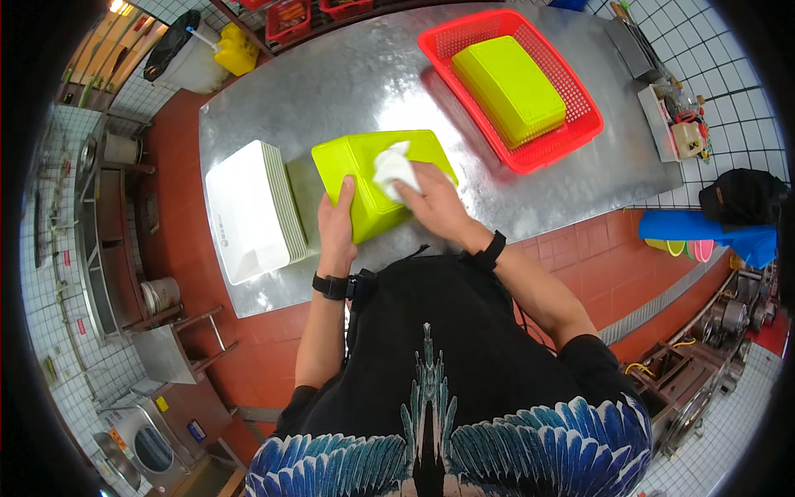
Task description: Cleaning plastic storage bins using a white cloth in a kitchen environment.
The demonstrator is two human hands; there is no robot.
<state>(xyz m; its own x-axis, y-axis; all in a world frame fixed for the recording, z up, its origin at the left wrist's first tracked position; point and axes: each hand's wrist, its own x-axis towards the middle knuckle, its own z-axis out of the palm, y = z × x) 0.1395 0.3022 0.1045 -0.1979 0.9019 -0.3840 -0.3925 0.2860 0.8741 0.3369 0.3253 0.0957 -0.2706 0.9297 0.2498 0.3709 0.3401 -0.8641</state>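
A lime-green plastic bin [348, 158] is tilted over the steel table in front of me. My left hand [336, 223] grips its near left side, thumb on the outer face. In my right hand [435, 197] a crumpled white cloth [395, 169] is pressed against the bin's underside; the cloth is slightly blurred. To the left, a stack of white plastic trays [245, 211] lies upside down. On the right, a red perforated plastic basket [587, 118] holds another lime-green bin [512, 87], bottom up.
The stainless steel table [310, 81] spans the area before me. At its right end stand a white caddy [658, 124] with bottles and a metal holder [630, 46] with utensils. A yellow jug [236, 50] and a white bin [192, 65] are beyond its far left corner.
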